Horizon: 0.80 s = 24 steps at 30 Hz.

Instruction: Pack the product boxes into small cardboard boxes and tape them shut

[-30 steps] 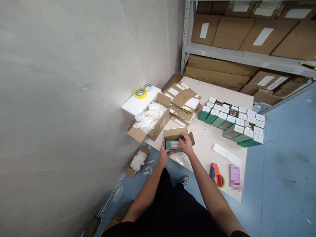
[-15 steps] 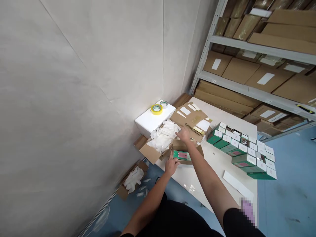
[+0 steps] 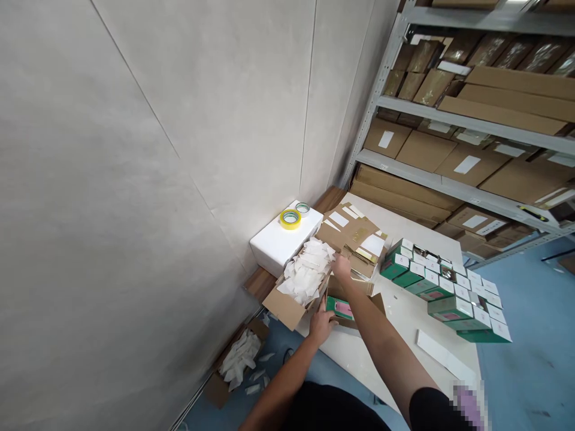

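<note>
The right hand (image 3: 342,269) is seen from the back, at the near edge of the white packing pieces (image 3: 308,272); its fingertips are obscured, so whether they are closed on a piece cannot be determined. The right forearm covers the right end of the green product box (image 3: 341,308) and part of the open shipping carton (image 3: 336,288) around it. Print on the box's pink panel is too small to read. The left hand (image 3: 321,326) grips the carton's near left corner, thumb along the front wall, other fingers partly concealed. The product box lies inside the carton, just right of the left hand and below the right; its long axis runs from the left hand toward the right forearm, sloping slightly toward the wearer, parallel to the carton's length. Right of the right sleeve, a purple object (image 3: 469,404) is pixelated and unidentifiable.
</note>
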Each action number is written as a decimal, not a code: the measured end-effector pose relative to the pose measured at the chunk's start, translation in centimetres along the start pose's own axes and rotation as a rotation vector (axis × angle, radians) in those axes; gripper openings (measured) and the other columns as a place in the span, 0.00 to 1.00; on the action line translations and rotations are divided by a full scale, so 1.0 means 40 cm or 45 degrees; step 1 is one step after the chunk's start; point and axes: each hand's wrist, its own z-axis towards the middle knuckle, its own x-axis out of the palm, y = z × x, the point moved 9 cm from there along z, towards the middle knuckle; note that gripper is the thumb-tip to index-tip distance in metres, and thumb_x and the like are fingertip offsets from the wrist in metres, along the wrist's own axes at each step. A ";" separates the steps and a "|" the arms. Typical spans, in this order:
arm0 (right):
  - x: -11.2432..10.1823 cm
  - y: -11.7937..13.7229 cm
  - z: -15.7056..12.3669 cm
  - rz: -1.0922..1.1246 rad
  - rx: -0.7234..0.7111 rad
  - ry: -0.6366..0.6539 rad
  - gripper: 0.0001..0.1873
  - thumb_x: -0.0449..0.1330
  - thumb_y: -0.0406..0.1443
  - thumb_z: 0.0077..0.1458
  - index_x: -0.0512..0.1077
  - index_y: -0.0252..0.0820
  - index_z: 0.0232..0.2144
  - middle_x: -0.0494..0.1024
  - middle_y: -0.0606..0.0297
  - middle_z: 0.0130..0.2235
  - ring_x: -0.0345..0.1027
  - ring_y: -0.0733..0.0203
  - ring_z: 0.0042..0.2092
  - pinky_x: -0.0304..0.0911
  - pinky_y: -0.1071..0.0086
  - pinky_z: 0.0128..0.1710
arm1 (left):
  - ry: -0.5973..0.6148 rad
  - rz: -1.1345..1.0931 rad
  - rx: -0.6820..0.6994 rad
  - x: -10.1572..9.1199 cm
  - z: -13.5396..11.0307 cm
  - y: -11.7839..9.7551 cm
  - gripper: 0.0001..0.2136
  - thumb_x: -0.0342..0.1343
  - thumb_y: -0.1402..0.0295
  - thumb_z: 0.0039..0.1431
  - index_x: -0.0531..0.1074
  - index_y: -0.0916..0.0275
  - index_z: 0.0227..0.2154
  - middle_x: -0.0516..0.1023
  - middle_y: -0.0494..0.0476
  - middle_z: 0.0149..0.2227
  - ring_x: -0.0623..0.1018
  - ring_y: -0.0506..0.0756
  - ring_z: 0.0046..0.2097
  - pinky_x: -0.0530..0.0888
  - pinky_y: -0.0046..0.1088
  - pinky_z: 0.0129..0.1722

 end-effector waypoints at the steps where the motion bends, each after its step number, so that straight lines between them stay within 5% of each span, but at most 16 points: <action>1: -0.013 -0.005 0.000 -0.014 0.023 -0.021 0.16 0.59 0.34 0.57 0.80 0.41 0.47 0.84 0.48 0.42 0.78 0.45 0.48 0.68 0.54 0.53 | 0.001 -0.004 0.000 -0.003 0.002 -0.002 0.06 0.65 0.63 0.59 0.83 0.54 0.39 0.49 0.52 0.76 0.78 0.66 0.58 0.74 0.44 0.59; 13: -0.247 -0.066 -0.100 0.342 0.063 -0.340 0.31 0.53 0.37 0.58 0.68 0.40 0.64 0.81 0.53 0.52 0.76 0.48 0.46 0.70 0.57 0.51 | 0.019 0.034 0.062 0.025 0.048 -0.067 0.04 0.66 0.65 0.60 0.83 0.57 0.37 0.52 0.56 0.76 0.77 0.65 0.59 0.74 0.44 0.58; 20: -0.407 -0.285 -0.350 0.244 0.206 -0.393 0.35 0.54 0.39 0.61 0.59 0.48 0.70 0.78 0.58 0.55 0.74 0.51 0.44 0.69 0.58 0.51 | 0.068 -0.003 0.180 0.103 0.095 -0.153 0.04 0.66 0.67 0.60 0.83 0.56 0.38 0.57 0.54 0.74 0.74 0.64 0.63 0.72 0.40 0.61; 24: -0.422 -0.445 -0.507 0.124 0.308 -0.358 0.29 0.52 0.37 0.62 0.66 0.47 0.65 0.77 0.56 0.54 0.73 0.49 0.51 0.69 0.58 0.52 | 0.130 -0.052 0.306 0.199 0.128 -0.218 0.04 0.66 0.70 0.59 0.82 0.59 0.37 0.50 0.55 0.76 0.72 0.64 0.65 0.72 0.40 0.62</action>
